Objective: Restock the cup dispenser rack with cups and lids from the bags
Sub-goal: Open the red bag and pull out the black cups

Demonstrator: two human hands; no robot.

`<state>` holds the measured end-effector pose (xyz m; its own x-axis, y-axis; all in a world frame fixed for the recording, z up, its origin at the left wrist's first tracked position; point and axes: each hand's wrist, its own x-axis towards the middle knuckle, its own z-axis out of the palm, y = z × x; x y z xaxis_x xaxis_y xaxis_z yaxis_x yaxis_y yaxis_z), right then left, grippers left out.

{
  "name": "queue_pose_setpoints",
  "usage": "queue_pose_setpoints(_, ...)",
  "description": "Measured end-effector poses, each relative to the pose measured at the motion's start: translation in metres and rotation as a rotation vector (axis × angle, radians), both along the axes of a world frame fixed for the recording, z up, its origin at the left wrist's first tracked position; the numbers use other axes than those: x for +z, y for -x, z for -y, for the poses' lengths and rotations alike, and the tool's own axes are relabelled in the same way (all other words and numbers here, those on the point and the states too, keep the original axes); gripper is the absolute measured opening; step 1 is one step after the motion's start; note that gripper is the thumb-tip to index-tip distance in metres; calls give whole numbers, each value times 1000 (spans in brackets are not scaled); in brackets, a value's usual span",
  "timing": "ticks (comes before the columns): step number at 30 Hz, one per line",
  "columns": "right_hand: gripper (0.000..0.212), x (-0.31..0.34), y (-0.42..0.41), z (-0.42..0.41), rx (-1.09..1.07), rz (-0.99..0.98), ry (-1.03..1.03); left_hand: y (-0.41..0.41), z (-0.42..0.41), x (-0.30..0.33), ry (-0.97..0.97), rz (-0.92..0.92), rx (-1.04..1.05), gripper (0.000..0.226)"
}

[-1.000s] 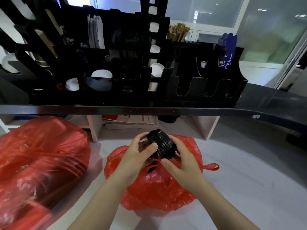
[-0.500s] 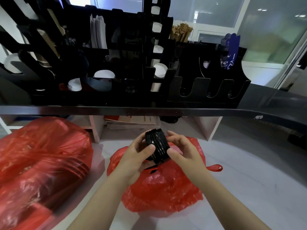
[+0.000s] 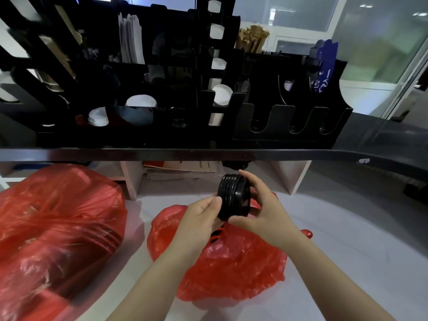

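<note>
**Bags below, rack above**

The dispenser rack (image 3: pixel 289 126) stands on the counter (image 3: pixel 382 140), along its front edge. On the floor (image 3: pixel 359 239) before that edge lie two bags: the large bag (image 3: pixel 53 228) at the left, the small bag (image 3: pixel 231 262) near the middle. Above the small bag, a stack of lids (image 3: pixel 234 198) sits between the left hand (image 3: pixel 199 218) and right hand (image 3: pixel 266 214). Papers (image 3: pixel 180 166) lie under the counter, behind the bags.

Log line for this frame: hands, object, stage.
left hand: gripping stack of black lids | right hand: gripping same stack | position: above small red bag | dispenser rack: not yet loaded
</note>
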<state>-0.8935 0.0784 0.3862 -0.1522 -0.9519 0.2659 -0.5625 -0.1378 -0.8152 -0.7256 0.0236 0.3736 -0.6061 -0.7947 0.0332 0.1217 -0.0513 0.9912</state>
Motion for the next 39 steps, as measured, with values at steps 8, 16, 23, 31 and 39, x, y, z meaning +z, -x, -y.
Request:
queue_pose_setpoints(8,94,-3,33,13,66,62,7,29,11,7,117,94,-31,25)
queue_pose_setpoints(16,111,0,90,42,81,-124,151,105,34,22,182,107,136,35)
queue_pose_setpoints(23,100,26,158,59,-63,-121,374,175,54,57,274,36,10,45)
queue_pose_setpoints(31,97,68,256,66,-333,-182,508,222,88,84,654,247,204,48)
queue_pose_setpoints(39,99,125,336,90,-427,-355,396,263,124,92,1109,710,281,78)
